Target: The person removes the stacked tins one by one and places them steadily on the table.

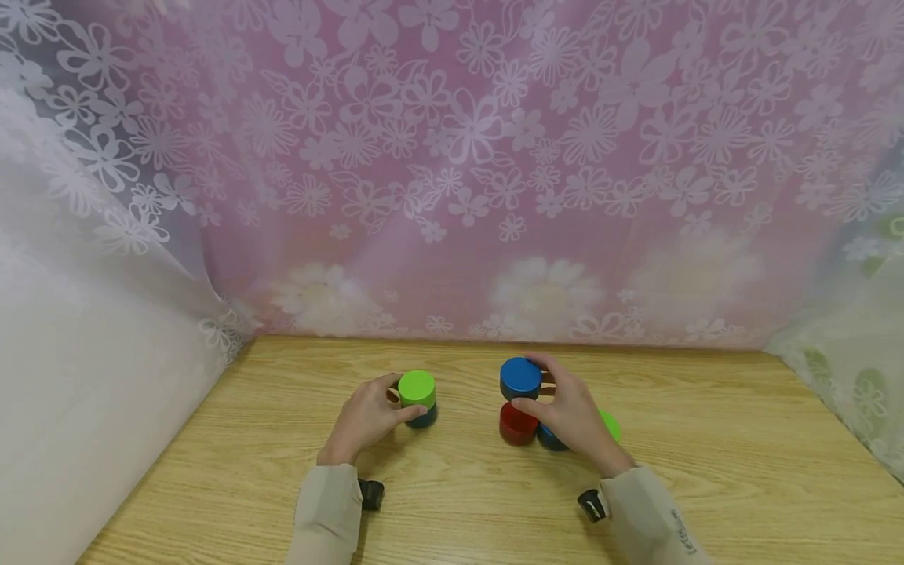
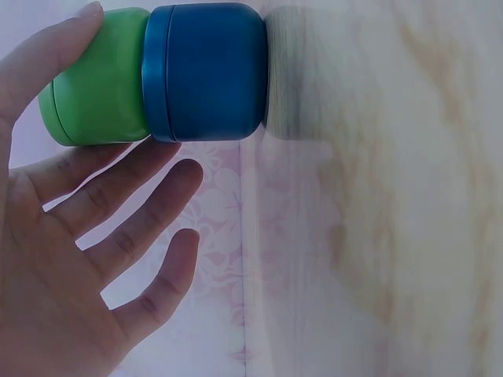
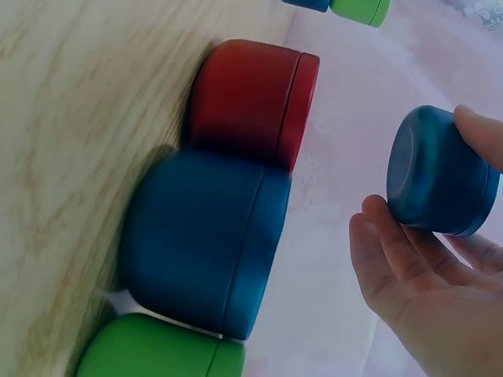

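My left hand holds a round green lidded tin between thumb and fingers. That tin sits on top of a blue tin, which stands on the wooden table; the ring and little fingers hang free. Held up by my right hand is another blue tin, pinched at its sides. Beneath it on the table are a red tin, a second blue tin and a green tin, side by side in a row. In the right wrist view a gap shows between the held tin and the row.
The wood-grain table ends at a pink floral curtain behind. White cloth hangs along the left side, and a pale patterned cloth on the right. Each wrist wears a black strap device.
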Action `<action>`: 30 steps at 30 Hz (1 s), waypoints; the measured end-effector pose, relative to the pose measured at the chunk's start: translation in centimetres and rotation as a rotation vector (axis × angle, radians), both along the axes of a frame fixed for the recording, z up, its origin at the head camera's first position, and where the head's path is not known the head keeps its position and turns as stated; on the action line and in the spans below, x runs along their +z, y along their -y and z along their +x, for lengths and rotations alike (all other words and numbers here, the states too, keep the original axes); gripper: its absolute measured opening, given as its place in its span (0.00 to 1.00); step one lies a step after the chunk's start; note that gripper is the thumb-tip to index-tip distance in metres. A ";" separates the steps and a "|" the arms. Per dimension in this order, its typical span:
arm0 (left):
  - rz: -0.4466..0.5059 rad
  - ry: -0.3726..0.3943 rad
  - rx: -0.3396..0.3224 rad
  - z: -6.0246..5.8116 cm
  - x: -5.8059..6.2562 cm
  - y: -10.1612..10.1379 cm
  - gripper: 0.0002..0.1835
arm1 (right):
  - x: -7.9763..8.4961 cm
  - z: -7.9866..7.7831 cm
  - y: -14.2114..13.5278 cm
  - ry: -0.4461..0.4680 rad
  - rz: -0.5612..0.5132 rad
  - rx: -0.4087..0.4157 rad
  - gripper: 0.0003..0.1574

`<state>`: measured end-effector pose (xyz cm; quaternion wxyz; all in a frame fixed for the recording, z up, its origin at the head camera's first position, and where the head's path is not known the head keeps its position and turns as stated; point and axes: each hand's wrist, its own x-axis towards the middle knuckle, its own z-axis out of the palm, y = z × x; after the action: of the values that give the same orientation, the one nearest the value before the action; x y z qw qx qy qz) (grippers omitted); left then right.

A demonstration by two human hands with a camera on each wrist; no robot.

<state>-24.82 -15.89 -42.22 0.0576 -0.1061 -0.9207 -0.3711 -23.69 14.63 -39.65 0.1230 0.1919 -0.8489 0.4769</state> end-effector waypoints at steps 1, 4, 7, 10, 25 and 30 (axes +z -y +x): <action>-0.001 0.001 0.001 0.0 0.0 0.0 0.35 | 0.0 0.0 -0.1 0.000 0.005 -0.002 0.41; 0.001 0.000 0.001 0.0 0.0 0.0 0.35 | 0.0 0.2 -0.4 0.003 0.021 -0.004 0.40; 0.004 0.001 0.005 -0.1 0.0 0.0 0.36 | 0.1 0.3 -0.8 0.008 0.034 -0.005 0.40; 0.005 -0.001 0.004 -0.1 -0.1 0.0 0.35 | 0.1 0.4 -1.0 0.009 0.040 -0.003 0.39; 0.008 -0.008 0.000 0.0 -0.1 0.1 0.34 | 0.5 0.8 -2.8 -0.005 0.059 -0.026 0.39; -0.001 -0.020 -0.016 0.0 -0.1 0.1 0.34 | 0.4 1.1 -3.3 0.004 0.065 -0.033 0.39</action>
<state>-24.77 -15.99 -42.29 0.0635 -0.1173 -0.9194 -0.3700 -22.60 17.88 -39.25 0.1229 0.1808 -0.8672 0.4475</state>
